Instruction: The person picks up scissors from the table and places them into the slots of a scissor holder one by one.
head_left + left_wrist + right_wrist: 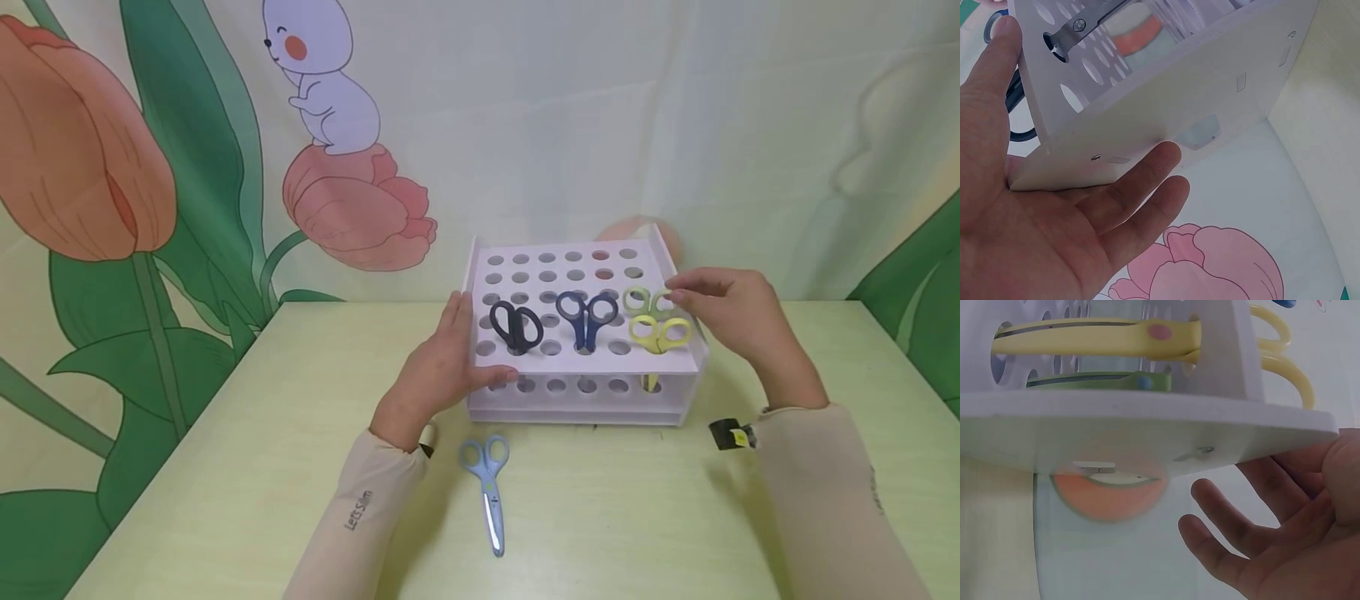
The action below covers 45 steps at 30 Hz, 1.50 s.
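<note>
Right of centre: right grip (738, 315) pinches light-green plastic scissors (1109, 382) by one loop, set in the white perforated rack (577, 363); left grip (441, 360), fingers extended, touches its side. We expect light, stiff handling; hold loops.

Pale green tabletop (262, 467), light backdrop (525, 125), printed tulips (90, 150)

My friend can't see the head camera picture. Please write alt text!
A person's right hand seems to pinch green scissors standing in a white rack while the left hand rests against the rack's left side. Black, navy and yellow scissors stand in it too; light blue scissors lie on the table in front.
</note>
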Motion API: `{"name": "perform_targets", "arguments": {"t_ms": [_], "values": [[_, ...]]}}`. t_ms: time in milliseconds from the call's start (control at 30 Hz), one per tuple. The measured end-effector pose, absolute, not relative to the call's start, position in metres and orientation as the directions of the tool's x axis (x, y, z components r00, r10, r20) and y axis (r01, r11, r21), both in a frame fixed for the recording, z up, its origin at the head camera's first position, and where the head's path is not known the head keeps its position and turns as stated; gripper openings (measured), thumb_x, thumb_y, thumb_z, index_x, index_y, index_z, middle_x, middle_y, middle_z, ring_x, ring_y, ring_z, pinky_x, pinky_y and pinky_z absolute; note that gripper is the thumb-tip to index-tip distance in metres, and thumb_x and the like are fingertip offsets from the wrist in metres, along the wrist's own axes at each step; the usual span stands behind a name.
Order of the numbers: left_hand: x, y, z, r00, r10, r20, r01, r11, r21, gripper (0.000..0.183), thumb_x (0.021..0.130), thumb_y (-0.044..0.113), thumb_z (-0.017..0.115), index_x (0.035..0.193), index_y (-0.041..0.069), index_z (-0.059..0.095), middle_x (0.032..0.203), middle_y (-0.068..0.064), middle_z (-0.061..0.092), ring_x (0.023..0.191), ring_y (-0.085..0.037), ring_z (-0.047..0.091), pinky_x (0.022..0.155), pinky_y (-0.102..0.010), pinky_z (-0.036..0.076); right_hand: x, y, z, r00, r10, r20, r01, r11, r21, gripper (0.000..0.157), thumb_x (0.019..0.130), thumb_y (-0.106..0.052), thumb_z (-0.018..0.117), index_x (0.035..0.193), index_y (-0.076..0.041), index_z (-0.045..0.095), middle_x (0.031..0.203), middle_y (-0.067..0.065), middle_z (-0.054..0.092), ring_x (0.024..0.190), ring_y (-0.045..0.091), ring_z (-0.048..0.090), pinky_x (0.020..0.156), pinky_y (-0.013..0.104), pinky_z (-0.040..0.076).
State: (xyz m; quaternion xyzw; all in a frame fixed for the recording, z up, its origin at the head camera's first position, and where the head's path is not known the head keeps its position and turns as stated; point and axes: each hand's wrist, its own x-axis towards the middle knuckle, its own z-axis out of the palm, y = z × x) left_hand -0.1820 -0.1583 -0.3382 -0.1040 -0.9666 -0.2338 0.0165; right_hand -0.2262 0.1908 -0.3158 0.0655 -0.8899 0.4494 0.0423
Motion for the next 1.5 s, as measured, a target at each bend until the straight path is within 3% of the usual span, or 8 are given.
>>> {"name": "perform_targets", "arguments": {"t_ms": [267,433,667,833,1033,1133,1267,1500], "values": [[-0.181,-0.158,-0.337,-0.977,0.198,0.083,0.214,0.868,0.448,0.126,0.078,0.055,0.083,0.162,0.003,0.003,0.168,-0.018,0.003,0.125,-0.035,0.054,0.099,-0.046,0.047,-0.219,0.191,-0.305,-0.988,-0.074,0.136,-0.154,0.591,-0.792,0.038,0.103,-0.03,0.06,0.133,-0.005,0.065,0.14,0.019,0.057,0.137,0.04,0.041,0.103,0.065,0.034],[-0.181,-0.158,-0.337,-0.977,0.197,0.087,0.215,0.869,0.447,0.126,0.078,0.054,0.083,0.162,0.003,0.004,0.167,-0.018,0.004,0.126,-0.035,0.053,0.099,-0.046,0.047,-0.209,0.189,-0.296,-0.982,-0.052,0.183,-0.179,0.572,-0.801,0.039,0.104,-0.033,0.059,0.131,-0.007,0.065,0.143,0.016,0.055,0.134,0.039,0.045,0.102,0.063,0.038],[-0.181,-0.158,-0.337,-0.973,0.21,0.1,0.232,0.864,0.446,0.127,0.078,0.055,0.083,0.161,0.002,0.004,0.167,-0.02,0.005,0.124,-0.034,0.054,0.096,-0.045,0.048,-0.194,0.185,-0.284,-0.96,-0.026,0.278,-0.244,0.558,-0.793,0.04,0.102,-0.039,0.06,0.128,-0.01,0.069,0.128,0.004,0.066,0.12,0.02,0.055,0.092,0.039,0.045],[-0.183,-0.161,-0.337,-0.969,0.223,0.108,0.248,0.865,0.437,0.126,0.077,0.055,0.084,0.162,0.004,0.006,0.167,-0.019,0.007,0.118,-0.033,0.057,0.094,-0.045,0.049,-0.181,0.178,-0.277,-0.936,-0.057,0.348,-0.329,0.501,-0.801,0.03,0.1,-0.03,0.065,0.121,-0.01,0.073,0.109,-0.012,0.071,0.105,0.01,0.059,0.085,0.024,0.045],[-0.186,-0.168,-0.337,-0.965,0.241,0.099,0.26,0.868,0.423,0.122,0.079,0.053,0.084,0.162,0.004,0.01,0.167,-0.016,0.012,0.135,-0.034,0.046,0.106,-0.045,0.041,-0.168,0.168,-0.273,-0.892,-0.269,0.362,-0.446,0.401,-0.8,0.026,0.098,-0.014,0.069,0.122,-0.005,0.071,0.105,0.001,0.075,0.096,0.011,0.069,0.082,0.018,0.05],[-0.187,-0.171,-0.338,-0.959,0.256,0.118,0.281,0.847,0.451,0.12,0.078,0.049,0.086,0.162,0.005,0.012,0.166,-0.012,0.019,0.13,-0.029,0.048,0.107,-0.044,0.04,-0.164,0.163,-0.274,-0.833,-0.462,0.304,-0.493,0.372,-0.786,0.026,0.098,-0.01,0.068,0.124,-0.005,0.07,0.107,0.008,0.074,0.095,0.015,0.07,0.081,0.022,0.052],[-0.188,-0.174,-0.34,-0.948,0.278,0.157,0.319,0.818,0.478,0.12,0.076,0.047,0.088,0.162,0.007,0.013,0.163,-0.009,0.024,0.118,-0.026,0.051,0.103,-0.042,0.043,-0.161,0.153,-0.277,-0.728,-0.657,0.194,-0.521,0.347,-0.78,0.026,0.098,-0.009,0.067,0.123,-0.007,0.07,0.104,0.003,0.073,0.09,0.019,0.067,0.077,0.029,0.054],[-0.191,-0.176,-0.341,-0.95,0.283,0.133,0.312,0.818,0.483,0.126,0.077,0.052,0.086,0.162,0.005,0.006,0.168,-0.013,0.004,0.15,-0.028,0.019,0.115,-0.043,0.027,-0.159,0.133,-0.287,-0.649,-0.754,0.103,-0.55,0.372,-0.748,0.024,0.099,-0.018,0.066,0.122,-0.012,0.072,0.106,-0.006,0.07,0.094,0.018,0.061,0.083,0.032,0.05]]}}
